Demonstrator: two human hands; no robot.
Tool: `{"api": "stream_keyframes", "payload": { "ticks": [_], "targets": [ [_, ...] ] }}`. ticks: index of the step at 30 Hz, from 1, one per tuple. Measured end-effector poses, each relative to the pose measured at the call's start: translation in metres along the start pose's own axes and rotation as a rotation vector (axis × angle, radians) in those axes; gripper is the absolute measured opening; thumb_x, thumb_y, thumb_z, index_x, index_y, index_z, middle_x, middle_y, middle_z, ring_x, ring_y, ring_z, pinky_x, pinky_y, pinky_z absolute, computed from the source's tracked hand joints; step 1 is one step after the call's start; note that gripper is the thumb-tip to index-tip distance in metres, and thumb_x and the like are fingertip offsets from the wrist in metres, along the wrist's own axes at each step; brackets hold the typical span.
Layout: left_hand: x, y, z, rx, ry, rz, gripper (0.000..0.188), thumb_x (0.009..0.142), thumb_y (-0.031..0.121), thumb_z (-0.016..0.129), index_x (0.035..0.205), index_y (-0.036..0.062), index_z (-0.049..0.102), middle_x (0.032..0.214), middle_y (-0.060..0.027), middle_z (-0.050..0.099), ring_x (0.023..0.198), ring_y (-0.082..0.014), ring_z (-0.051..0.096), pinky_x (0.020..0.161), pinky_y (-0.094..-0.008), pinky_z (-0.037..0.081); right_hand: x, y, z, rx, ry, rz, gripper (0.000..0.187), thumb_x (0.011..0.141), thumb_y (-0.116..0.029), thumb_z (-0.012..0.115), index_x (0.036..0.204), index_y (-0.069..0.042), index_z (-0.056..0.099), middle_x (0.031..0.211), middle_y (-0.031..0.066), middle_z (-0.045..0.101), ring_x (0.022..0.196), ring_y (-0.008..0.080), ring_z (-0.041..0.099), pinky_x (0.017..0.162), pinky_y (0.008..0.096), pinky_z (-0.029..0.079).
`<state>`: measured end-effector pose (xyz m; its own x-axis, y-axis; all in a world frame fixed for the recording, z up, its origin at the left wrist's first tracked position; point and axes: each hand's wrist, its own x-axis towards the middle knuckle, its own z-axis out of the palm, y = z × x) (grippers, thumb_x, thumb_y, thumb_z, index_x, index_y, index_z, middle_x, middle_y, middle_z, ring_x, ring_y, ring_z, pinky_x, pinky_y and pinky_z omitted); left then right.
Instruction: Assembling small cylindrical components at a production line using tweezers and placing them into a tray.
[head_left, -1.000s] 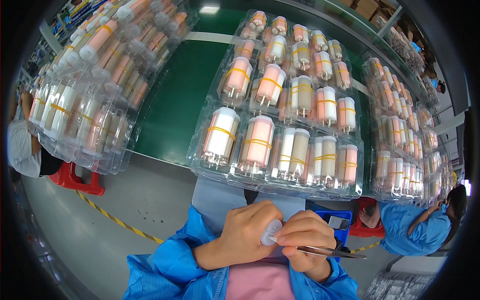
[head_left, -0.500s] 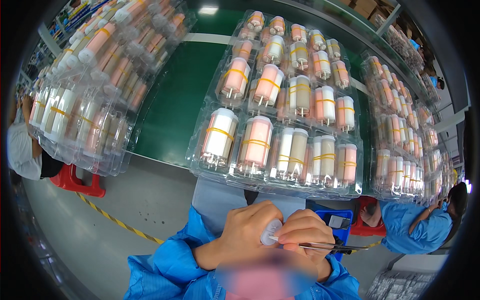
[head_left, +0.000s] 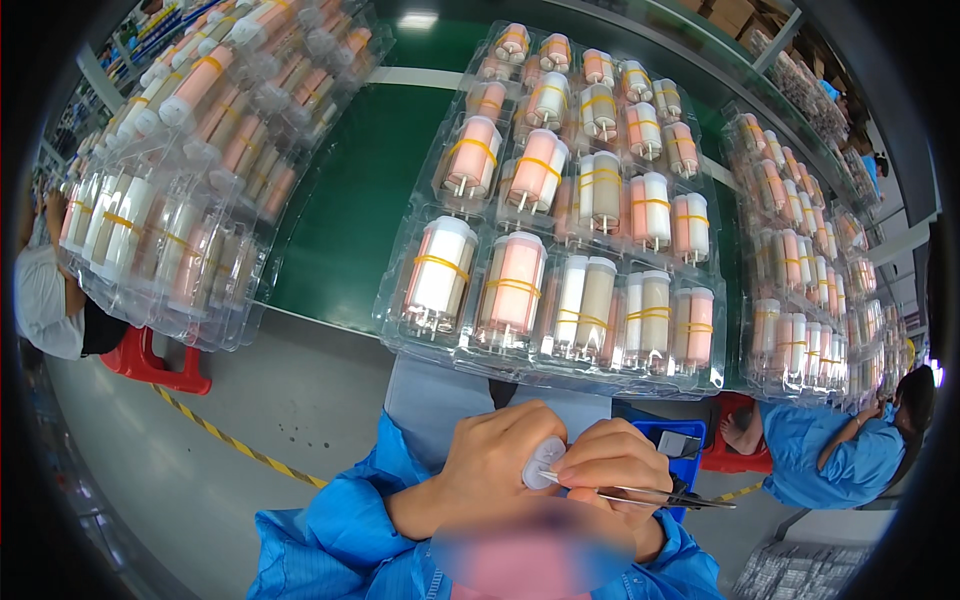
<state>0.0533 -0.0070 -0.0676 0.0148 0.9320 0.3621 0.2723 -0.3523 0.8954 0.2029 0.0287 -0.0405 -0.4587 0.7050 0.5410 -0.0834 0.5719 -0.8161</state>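
Observation:
My left hand [head_left: 490, 465] and my right hand [head_left: 612, 478] meet close under the camera, over my lap. Between the fingertips of both sits a small round white plastic part [head_left: 545, 466]. My right hand also holds thin metal tweezers [head_left: 650, 494], whose tip touches the white part and whose handle sticks out to the right. Both arms wear blue sleeves. A blurred pink patch covers the area just below the hands.
A clear plastic tray [head_left: 560, 365] of pink and white cylinders with yellow bands rests on the green table [head_left: 345, 200] ahead. Similar trays stand left [head_left: 190, 180] and right [head_left: 810, 260]. A red stool [head_left: 160, 365] stands left; a person in blue [head_left: 850, 455] sits right. A blue bin [head_left: 675, 445] lies beside my hands.

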Motion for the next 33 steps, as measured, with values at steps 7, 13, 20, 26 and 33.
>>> {"api": "stream_keyframes", "payload": {
  "ticks": [7, 13, 20, 26, 33],
  "targets": [
    [0.0004, 0.0, -0.0006, 0.018, 0.002, 0.009, 0.028, 0.062, 0.009, 0.077, 0.08, 0.0034, 0.056, 0.072, -0.0105, 0.056, 0.059, -0.0265, 0.057, 0.05, -0.0323, 0.044, 0.0, -0.0002, 0.0006, -0.011, -0.007, 0.003, 0.013, 0.075, -0.008, 0.074, 0.084, -0.001, 0.068, 0.082, 0.0106, 0.068, 0.068, 0.0244, 0.064, 0.061, 0.0306, 0.052],
    [-0.0005, -0.001, 0.0006, 0.007, 0.004, 0.004, 0.027, 0.062, 0.008, 0.076, 0.079, 0.0034, 0.056, 0.071, -0.0103, 0.055, 0.058, -0.0262, 0.057, 0.05, -0.032, 0.044, -0.003, 0.0026, 0.0031, 0.007, 0.02, -0.003, 0.011, 0.075, -0.006, 0.073, 0.083, -0.001, 0.067, 0.08, 0.0104, 0.068, 0.067, 0.0241, 0.063, 0.06, 0.0305, 0.051],
    [0.0, 0.0015, 0.0005, -0.029, -0.015, -0.023, 0.025, 0.062, 0.006, 0.075, 0.078, 0.0031, 0.056, 0.071, -0.0103, 0.055, 0.058, -0.0262, 0.057, 0.05, -0.0318, 0.043, -0.0032, 0.0029, 0.003, 0.003, 0.02, -0.025, 0.012, 0.076, -0.007, 0.074, 0.083, -0.001, 0.067, 0.079, 0.01, 0.068, 0.066, 0.0238, 0.063, 0.058, 0.0298, 0.051],
    [-0.0007, 0.0011, 0.0011, -0.007, -0.004, -0.004, 0.026, 0.062, 0.007, 0.075, 0.078, 0.0032, 0.056, 0.072, -0.0103, 0.056, 0.059, -0.0263, 0.057, 0.05, -0.0316, 0.043, -0.0044, 0.0038, 0.0036, 0.008, 0.029, -0.038, 0.011, 0.076, -0.008, 0.073, 0.084, -0.001, 0.067, 0.079, 0.0103, 0.068, 0.066, 0.0234, 0.063, 0.058, 0.0295, 0.051],
    [-0.0007, 0.0017, 0.0015, -0.004, 0.001, -0.003, 0.027, 0.061, 0.007, 0.076, 0.078, 0.0034, 0.056, 0.071, -0.0102, 0.056, 0.058, -0.0263, 0.057, 0.05, -0.0317, 0.043, -0.005, 0.0036, 0.0035, 0.023, 0.041, -0.037, 0.012, 0.076, -0.009, 0.074, 0.084, -0.002, 0.068, 0.081, 0.0103, 0.067, 0.066, 0.023, 0.063, 0.058, 0.0296, 0.05]
  ]
}}
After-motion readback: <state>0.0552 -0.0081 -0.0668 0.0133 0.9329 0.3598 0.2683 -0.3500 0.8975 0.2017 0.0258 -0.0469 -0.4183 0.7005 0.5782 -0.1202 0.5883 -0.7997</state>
